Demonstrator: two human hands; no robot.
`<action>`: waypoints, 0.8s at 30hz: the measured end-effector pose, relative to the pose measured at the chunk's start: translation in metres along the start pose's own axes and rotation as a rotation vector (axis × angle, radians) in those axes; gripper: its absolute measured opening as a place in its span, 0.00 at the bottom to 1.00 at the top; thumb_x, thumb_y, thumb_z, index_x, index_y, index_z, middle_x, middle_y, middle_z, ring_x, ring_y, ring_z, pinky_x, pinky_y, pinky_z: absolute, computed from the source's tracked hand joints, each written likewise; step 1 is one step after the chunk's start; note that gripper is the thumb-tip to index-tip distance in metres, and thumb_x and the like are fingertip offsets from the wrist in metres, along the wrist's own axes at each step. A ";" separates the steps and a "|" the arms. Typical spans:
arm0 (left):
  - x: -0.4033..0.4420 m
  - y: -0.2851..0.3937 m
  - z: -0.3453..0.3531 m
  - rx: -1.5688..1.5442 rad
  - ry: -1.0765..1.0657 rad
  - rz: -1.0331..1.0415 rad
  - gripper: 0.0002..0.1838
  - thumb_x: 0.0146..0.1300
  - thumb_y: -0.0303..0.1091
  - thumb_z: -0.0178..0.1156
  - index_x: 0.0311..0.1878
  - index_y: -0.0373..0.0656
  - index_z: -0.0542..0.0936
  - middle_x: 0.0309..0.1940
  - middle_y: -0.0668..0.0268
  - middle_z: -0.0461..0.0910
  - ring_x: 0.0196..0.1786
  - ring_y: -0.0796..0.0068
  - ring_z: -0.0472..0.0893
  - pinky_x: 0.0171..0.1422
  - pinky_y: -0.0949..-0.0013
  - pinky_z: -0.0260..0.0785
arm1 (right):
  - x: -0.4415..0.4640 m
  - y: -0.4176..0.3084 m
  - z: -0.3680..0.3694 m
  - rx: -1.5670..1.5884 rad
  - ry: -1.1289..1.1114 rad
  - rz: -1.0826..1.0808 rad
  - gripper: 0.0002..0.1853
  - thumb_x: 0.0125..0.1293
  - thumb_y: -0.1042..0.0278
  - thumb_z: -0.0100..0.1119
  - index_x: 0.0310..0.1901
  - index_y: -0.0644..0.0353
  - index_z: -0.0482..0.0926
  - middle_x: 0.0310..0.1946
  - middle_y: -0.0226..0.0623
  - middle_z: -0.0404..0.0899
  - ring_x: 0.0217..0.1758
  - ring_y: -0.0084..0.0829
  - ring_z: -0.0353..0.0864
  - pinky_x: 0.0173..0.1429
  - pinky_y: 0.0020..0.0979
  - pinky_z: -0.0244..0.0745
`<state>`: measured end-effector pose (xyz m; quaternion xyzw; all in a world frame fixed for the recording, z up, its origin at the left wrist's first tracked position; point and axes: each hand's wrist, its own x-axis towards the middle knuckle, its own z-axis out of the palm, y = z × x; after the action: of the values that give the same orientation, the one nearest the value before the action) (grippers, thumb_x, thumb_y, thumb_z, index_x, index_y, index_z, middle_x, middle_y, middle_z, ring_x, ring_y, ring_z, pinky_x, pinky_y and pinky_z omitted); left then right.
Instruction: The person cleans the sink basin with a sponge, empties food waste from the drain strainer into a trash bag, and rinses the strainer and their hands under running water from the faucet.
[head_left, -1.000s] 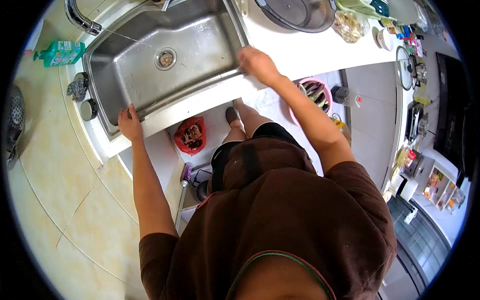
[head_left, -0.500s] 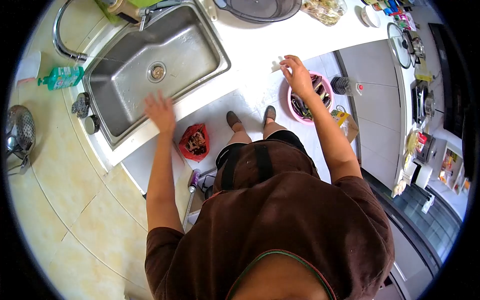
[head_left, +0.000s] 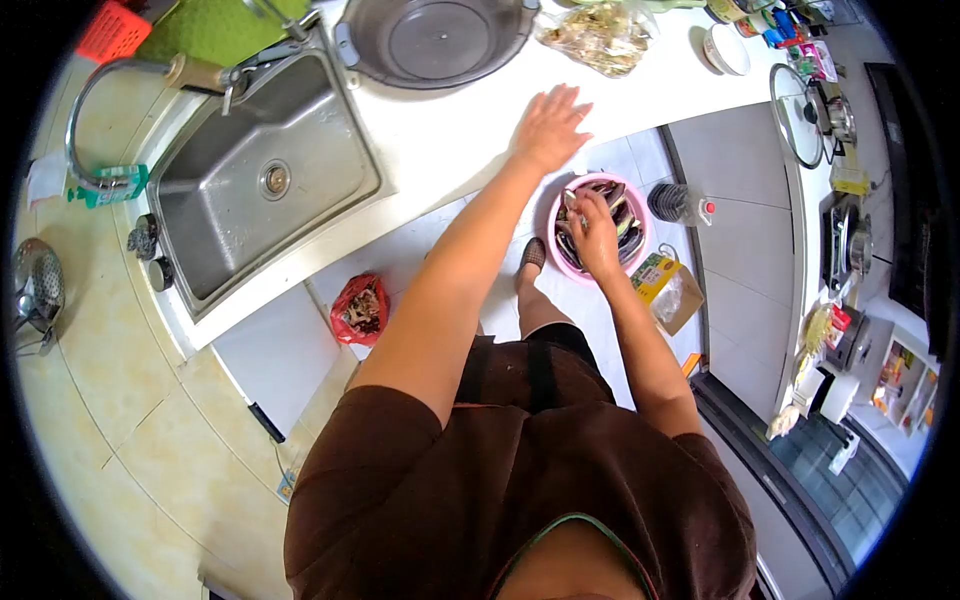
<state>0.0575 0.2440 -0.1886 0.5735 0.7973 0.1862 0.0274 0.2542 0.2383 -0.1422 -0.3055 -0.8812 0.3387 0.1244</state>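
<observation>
My left hand (head_left: 550, 132) is stretched over the front edge of the white countertop (head_left: 440, 135), fingers spread and nothing in them. Whether its palm touches the surface I cannot tell. Lower down, my right hand (head_left: 597, 236) is over a pink basin (head_left: 556, 255) on the floor, its fingers curled together. A small whitish thing shows at those fingertips, too small to name. Dark purple eggplants (head_left: 630, 240) fill the basin, partly hidden by the right hand.
A steel sink (head_left: 230, 225) with a curved faucet (head_left: 85, 110) is at left. On the counter are a grey basin (head_left: 435, 40), a bag of food (head_left: 605, 38) and a white bowl (head_left: 727, 50). A red bag (head_left: 360, 310), a bottle (head_left: 680, 204) and a box (head_left: 667, 290) stand on the floor.
My left hand has moved right from the sink's front edge to the counter. My right hand has gone down from the counter edge to the pink basin. The view has shifted right.
</observation>
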 end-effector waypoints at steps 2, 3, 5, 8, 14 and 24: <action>0.007 -0.016 0.012 0.001 -0.003 0.002 0.29 0.68 0.56 0.44 0.70 0.60 0.62 0.75 0.70 0.50 0.77 0.67 0.47 0.78 0.54 0.38 | -0.008 0.017 -0.020 -0.021 -0.049 -0.013 0.09 0.59 0.75 0.57 0.42 0.63 0.78 0.53 0.46 0.73 0.51 0.49 0.76 0.53 0.40 0.73; 0.004 -0.020 0.006 -0.012 0.008 -0.004 0.28 0.68 0.55 0.46 0.70 0.61 0.63 0.74 0.70 0.51 0.76 0.68 0.48 0.77 0.54 0.38 | -0.011 0.026 -0.031 0.017 -0.122 0.070 0.09 0.58 0.75 0.57 0.42 0.62 0.79 0.53 0.45 0.73 0.50 0.48 0.77 0.53 0.40 0.74; -0.015 -0.035 -0.003 -0.005 0.054 -0.089 0.28 0.66 0.54 0.49 0.68 0.61 0.66 0.73 0.67 0.54 0.76 0.65 0.51 0.76 0.50 0.40 | -0.021 0.059 -0.042 -0.014 -0.191 0.133 0.10 0.58 0.74 0.57 0.42 0.61 0.79 0.53 0.44 0.73 0.49 0.48 0.78 0.52 0.40 0.74; -0.069 -0.067 -0.025 0.204 0.110 -0.252 0.29 0.66 0.51 0.51 0.68 0.53 0.65 0.72 0.61 0.55 0.75 0.59 0.52 0.74 0.49 0.44 | -0.039 0.113 -0.049 -0.038 -0.188 0.068 0.10 0.57 0.74 0.58 0.42 0.59 0.79 0.52 0.44 0.73 0.48 0.47 0.78 0.52 0.40 0.74; -0.180 -0.169 -0.087 0.128 -0.091 -0.851 0.29 0.69 0.47 0.47 0.71 0.49 0.59 0.64 0.54 0.69 0.59 0.48 0.74 0.61 0.54 0.66 | -0.053 0.173 -0.058 -0.040 -0.305 0.112 0.10 0.58 0.72 0.59 0.42 0.59 0.79 0.49 0.44 0.74 0.49 0.48 0.77 0.53 0.41 0.73; -0.222 -0.239 -0.138 0.223 0.333 -1.093 0.22 0.62 0.48 0.57 0.50 0.39 0.80 0.45 0.49 0.81 0.49 0.53 0.80 0.55 0.56 0.71 | -0.040 0.198 -0.059 -0.038 -0.452 0.098 0.12 0.59 0.69 0.55 0.45 0.57 0.79 0.46 0.45 0.75 0.45 0.49 0.78 0.50 0.44 0.74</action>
<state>-0.1187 -0.0630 -0.1769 0.0413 0.9859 0.1477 -0.0668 0.4005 0.3597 -0.2324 -0.2664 -0.8770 0.3875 -0.0985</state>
